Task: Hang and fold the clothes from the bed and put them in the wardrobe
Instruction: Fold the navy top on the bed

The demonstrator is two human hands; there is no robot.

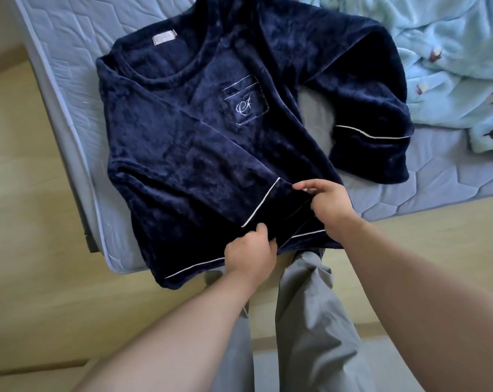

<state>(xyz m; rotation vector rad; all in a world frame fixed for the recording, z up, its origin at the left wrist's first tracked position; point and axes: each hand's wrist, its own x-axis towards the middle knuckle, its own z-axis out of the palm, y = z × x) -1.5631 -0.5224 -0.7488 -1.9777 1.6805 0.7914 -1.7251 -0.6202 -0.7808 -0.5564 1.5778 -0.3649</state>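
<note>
As left hand point(249, 250) and right hand point(326, 203) pinch it, sweater point(183, 137) lies collar-away.

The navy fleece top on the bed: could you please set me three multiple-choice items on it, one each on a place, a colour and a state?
1. Where is the light blue blanket?
A. On the mattress, to the right of the navy top in the view
B. On the floor
C. Spread over the top

2. What colour is the piping on the cuffs?
A. Red
B. White
C. Yellow

3. How does the sleeve held by the left hand and right hand lie?
A. Hanging off the bed
B. Rolled up
C. Folded across the front

Answers:
1 A, it lies crumpled beside the other sleeve.
2 B, thin white lines edge both cuffs and the hem.
3 C, its cuff lies on the body near the hem.
</note>
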